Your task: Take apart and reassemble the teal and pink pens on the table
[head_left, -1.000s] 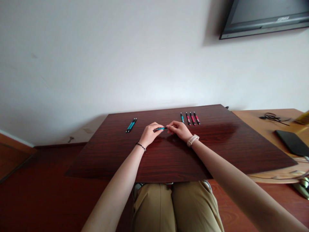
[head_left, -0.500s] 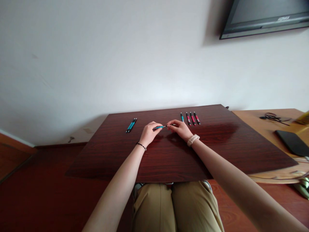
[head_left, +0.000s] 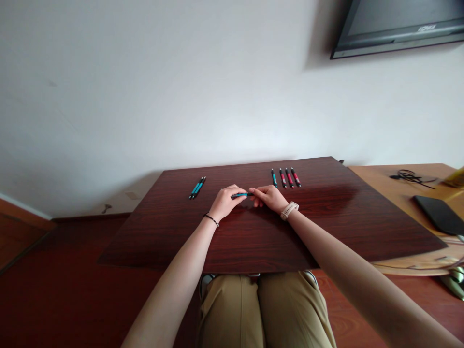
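Note:
A blue and black pen (head_left: 239,195) lies crosswise between my hands, just above the table. My left hand (head_left: 225,200) is closed round its blue barrel. With thumb and fingers, my right hand (head_left: 270,197) pinches the black end; the fingers cover the tip. Beyond my right hand, one blue pen (head_left: 274,178) lies beside several pink and black pens (head_left: 289,178) in a row. To the left of my left hand, two blue pens (head_left: 197,187) rest side by side.
The dark wooden table (head_left: 163,227) stands against the wall. At its right is a lighter wooden desk (head_left: 384,181) with a coiled black cable (head_left: 411,176) and a black phone-like slab (head_left: 438,214). A television (head_left: 402,29) hangs above.
The thin metallic piece that showed between my hands is out of sight, and a black section joins the blue barrel there. Both hands have come slightly lower and nearer to me.

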Tool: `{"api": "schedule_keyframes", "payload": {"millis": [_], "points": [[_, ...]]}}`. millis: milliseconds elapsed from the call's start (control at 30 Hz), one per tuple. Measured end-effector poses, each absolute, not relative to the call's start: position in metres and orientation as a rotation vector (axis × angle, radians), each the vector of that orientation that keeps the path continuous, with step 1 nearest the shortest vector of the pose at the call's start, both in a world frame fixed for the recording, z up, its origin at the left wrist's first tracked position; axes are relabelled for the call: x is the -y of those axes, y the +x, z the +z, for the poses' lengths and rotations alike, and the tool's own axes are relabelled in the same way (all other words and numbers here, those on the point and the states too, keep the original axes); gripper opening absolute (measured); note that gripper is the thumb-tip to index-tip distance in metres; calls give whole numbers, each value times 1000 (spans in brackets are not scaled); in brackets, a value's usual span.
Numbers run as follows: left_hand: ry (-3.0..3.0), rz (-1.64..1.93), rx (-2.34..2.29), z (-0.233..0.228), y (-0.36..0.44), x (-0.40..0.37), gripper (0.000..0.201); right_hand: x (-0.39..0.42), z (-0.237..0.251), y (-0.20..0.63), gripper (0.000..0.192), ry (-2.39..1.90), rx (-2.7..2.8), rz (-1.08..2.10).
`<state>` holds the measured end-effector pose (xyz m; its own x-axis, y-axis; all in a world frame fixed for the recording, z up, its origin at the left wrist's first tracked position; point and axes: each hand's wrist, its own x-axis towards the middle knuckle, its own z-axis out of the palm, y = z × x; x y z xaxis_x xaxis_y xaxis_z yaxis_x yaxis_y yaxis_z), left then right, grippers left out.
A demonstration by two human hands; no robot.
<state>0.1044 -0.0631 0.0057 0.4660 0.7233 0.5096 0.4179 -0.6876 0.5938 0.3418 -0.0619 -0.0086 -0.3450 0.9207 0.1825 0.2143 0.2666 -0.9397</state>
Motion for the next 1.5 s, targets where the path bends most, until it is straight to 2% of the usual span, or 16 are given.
{"api": "schedule_keyframes", "payload": {"millis": [100, 233, 433, 567, 767, 900, 1000, 1167, 1300, 1400, 1500], "points": [[2339, 1110, -974, 6, 107, 63, 12, 62, -9, 339, 69, -1096, 1737, 1093], [2335, 1145, -1062, 4, 108, 60, 11, 57, -13, 339, 51, -1011, 1670, 1049], [2329, 1187, -1140, 2, 104, 57, 10, 53, -15, 343, 47, -956, 1622, 1052], [2339, 1179, -1091, 3, 104, 58, 11, 54, -13, 342, 58, -1059, 1656, 1062], [2304, 1183, -1095, 3, 105, 57, 12, 54, -13, 342, 52, -981, 1606, 1054], [2320, 1179, -1042, 4, 106, 58, 12, 54, -13, 342, 62, -1088, 1660, 1041], [2316, 1202, -1060, 4, 106, 58, 11, 54, -12, 341, 51, -1003, 1621, 1056], [2322, 1183, -1060, 4, 105, 58, 11, 53, -14, 342, 49, -961, 1635, 1039], [2319, 1182, -1051, 3, 106, 57, 13, 53, -15, 342, 55, -1045, 1665, 1049], [2305, 1198, -1063, 2, 106, 57, 13, 53, -14, 341, 48, -961, 1607, 1072], [2298, 1199, -1067, 3, 106, 57, 13, 54, -13, 341, 51, -917, 1576, 1069]]}}
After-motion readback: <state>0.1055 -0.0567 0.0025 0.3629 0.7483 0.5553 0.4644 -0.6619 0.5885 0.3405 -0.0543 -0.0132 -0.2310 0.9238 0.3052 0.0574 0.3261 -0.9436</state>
